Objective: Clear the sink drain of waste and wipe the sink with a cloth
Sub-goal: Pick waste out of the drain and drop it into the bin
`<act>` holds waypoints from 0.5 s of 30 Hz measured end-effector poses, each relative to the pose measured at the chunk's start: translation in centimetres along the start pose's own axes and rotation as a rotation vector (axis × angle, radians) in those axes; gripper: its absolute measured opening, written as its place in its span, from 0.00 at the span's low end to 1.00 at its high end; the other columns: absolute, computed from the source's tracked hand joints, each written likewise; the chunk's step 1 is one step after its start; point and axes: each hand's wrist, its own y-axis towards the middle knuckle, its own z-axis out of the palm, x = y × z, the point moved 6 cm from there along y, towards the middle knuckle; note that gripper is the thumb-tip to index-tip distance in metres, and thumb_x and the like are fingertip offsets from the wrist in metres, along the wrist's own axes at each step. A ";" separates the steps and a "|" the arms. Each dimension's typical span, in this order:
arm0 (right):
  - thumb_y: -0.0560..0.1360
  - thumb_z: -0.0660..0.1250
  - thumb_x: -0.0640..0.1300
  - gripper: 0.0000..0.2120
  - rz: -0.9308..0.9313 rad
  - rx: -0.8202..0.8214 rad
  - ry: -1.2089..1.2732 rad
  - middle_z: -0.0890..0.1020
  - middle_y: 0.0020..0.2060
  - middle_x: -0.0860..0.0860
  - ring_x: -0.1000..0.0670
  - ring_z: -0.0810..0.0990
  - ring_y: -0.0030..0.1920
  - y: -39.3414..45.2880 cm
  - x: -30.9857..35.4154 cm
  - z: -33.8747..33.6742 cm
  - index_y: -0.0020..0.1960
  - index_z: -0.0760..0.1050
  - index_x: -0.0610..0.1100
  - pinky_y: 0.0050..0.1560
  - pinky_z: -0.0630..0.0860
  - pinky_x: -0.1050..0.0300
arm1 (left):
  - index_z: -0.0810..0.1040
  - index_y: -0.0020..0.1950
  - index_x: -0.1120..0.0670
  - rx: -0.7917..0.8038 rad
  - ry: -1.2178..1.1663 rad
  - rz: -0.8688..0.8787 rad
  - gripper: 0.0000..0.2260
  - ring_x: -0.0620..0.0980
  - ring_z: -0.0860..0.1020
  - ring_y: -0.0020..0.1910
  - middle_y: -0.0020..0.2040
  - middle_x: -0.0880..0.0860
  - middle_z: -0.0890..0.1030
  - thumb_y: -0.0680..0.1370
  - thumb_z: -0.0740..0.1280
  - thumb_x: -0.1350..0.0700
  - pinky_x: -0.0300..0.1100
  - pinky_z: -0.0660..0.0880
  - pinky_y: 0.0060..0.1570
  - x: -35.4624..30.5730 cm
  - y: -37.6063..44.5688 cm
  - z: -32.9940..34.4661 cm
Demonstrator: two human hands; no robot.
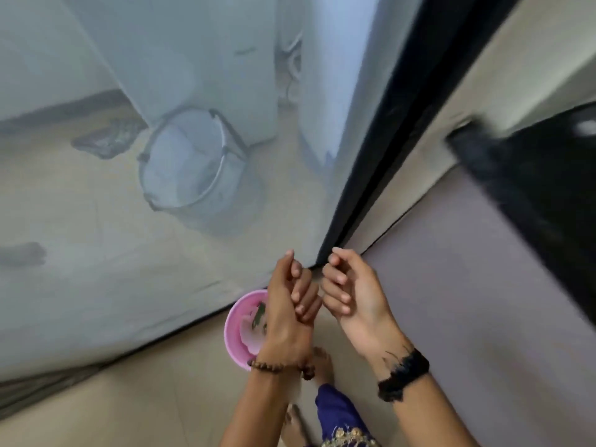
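Head view: loosely curled empty hands [322, 304]

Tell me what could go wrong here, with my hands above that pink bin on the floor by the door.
1. The left hand covers part of the pink bin, so anything dropped may miss it and land on the tiled floor.
2. Bare feet stand right beside the bin; spilled waste or drips could make the tiles slippery.
3. The picture is blurred, so what lies in the bin is unclear.
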 end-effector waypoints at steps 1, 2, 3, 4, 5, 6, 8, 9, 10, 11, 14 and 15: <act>0.77 0.56 0.44 0.14 -0.051 0.036 0.039 0.63 0.20 0.54 0.58 0.58 0.15 -3.0 2.4 1.0 0.33 0.65 0.45 0.13 0.53 0.68 | 0.64 0.29 0.53 0.093 0.009 -0.006 0.18 0.41 0.57 0.11 0.15 0.48 0.60 0.79 0.56 0.54 0.30 0.53 0.11 -0.4 -2.3 3.2; 0.77 0.56 0.44 0.15 -0.108 0.065 0.064 0.63 0.20 0.54 0.58 0.57 0.15 -5.8 4.7 1.8 0.32 0.66 0.45 0.13 0.53 0.68 | 0.64 0.28 0.53 0.179 0.026 -0.013 0.19 0.41 0.57 0.11 0.15 0.47 0.60 0.79 0.56 0.54 0.30 0.53 0.11 -0.6 -4.5 6.2; 0.77 0.56 0.45 0.15 -0.157 0.089 0.076 0.63 0.20 0.54 0.58 0.58 0.16 -8.3 6.5 2.4 0.32 0.66 0.45 0.13 0.53 0.67 | 0.64 0.27 0.53 0.249 0.041 -0.017 0.19 0.41 0.57 0.11 0.15 0.48 0.60 0.79 0.56 0.53 0.31 0.53 0.11 -0.6 -6.3 8.6; 0.77 0.56 0.45 0.15 -0.211 0.104 0.085 0.63 0.21 0.55 0.58 0.58 0.16 -11.0 8.4 2.6 0.31 0.67 0.45 0.14 0.53 0.67 | 0.64 0.26 0.53 0.314 0.067 -0.031 0.20 0.41 0.58 0.11 0.15 0.48 0.60 0.79 0.56 0.53 0.31 0.52 0.12 -0.3 -8.2 11.3; 0.77 0.56 0.45 0.16 -0.262 0.115 0.089 0.64 0.21 0.54 0.58 0.58 0.16 -13.5 10.2 2.7 0.31 0.67 0.46 0.15 0.53 0.67 | 0.64 0.25 0.52 0.368 0.089 -0.047 0.21 0.41 0.58 0.11 0.14 0.48 0.61 0.79 0.55 0.53 0.31 0.52 0.12 0.2 -9.9 13.6; 0.77 0.56 0.45 0.15 -0.319 0.114 0.088 0.64 0.21 0.54 0.59 0.58 0.16 -15.8 11.9 2.3 0.32 0.67 0.46 0.15 0.53 0.67 | 0.65 0.24 0.52 0.422 0.115 -0.068 0.22 0.41 0.58 0.11 0.14 0.48 0.61 0.79 0.55 0.53 0.31 0.52 0.12 1.1 -11.4 15.8; 0.78 0.56 0.46 0.15 -0.428 0.078 0.082 0.65 0.20 0.54 0.59 0.58 0.16 -19.7 15.0 1.0 0.32 0.68 0.46 0.15 0.53 0.68 | 0.65 0.24 0.52 0.504 0.182 -0.098 0.22 0.41 0.58 0.11 0.14 0.47 0.61 0.79 0.55 0.53 0.31 0.52 0.12 3.3 -13.5 19.6; 0.78 0.57 0.46 0.15 -0.482 0.045 0.086 0.65 0.20 0.54 0.59 0.58 0.16 -21.6 16.7 -0.2 0.33 0.68 0.46 0.15 0.53 0.68 | 0.64 0.25 0.52 0.546 0.230 -0.121 0.22 0.41 0.57 0.11 0.14 0.47 0.61 0.79 0.55 0.53 0.31 0.52 0.12 4.9 -14.4 21.7; 0.77 0.57 0.46 0.15 -0.531 0.008 0.093 0.66 0.20 0.54 0.59 0.59 0.16 -23.2 18.3 -1.6 0.33 0.69 0.46 0.15 0.53 0.68 | 0.65 0.25 0.52 0.587 0.273 -0.153 0.22 0.41 0.57 0.11 0.14 0.47 0.61 0.80 0.55 0.53 0.30 0.52 0.13 6.5 -15.1 23.7; 0.78 0.57 0.46 0.14 -0.570 -0.034 0.096 0.66 0.20 0.54 0.59 0.59 0.16 -24.5 19.7 -3.2 0.33 0.69 0.46 0.15 0.53 0.68 | 0.65 0.24 0.52 0.623 0.310 -0.198 0.22 0.41 0.57 0.11 0.14 0.47 0.61 0.80 0.55 0.53 0.30 0.51 0.13 8.4 -15.6 25.5; 0.77 0.59 0.47 0.14 -0.649 -0.219 0.070 0.68 0.20 0.54 0.59 0.60 0.15 -27.1 23.9 -9.2 0.34 0.70 0.46 0.14 0.53 0.69 | 0.65 0.24 0.51 0.679 0.492 -0.276 0.22 0.41 0.57 0.12 0.14 0.48 0.61 0.80 0.55 0.52 0.30 0.52 0.12 14.1 -15.8 30.2; 0.77 0.59 0.47 0.13 -0.677 -0.325 0.013 0.70 0.20 0.54 0.59 0.61 0.15 -27.8 25.4 -11.8 0.35 0.71 0.46 0.15 0.54 0.69 | 0.66 0.25 0.51 0.682 0.610 -0.262 0.22 0.41 0.58 0.13 0.15 0.47 0.62 0.79 0.56 0.52 0.30 0.53 0.13 16.1 -15.4 31.6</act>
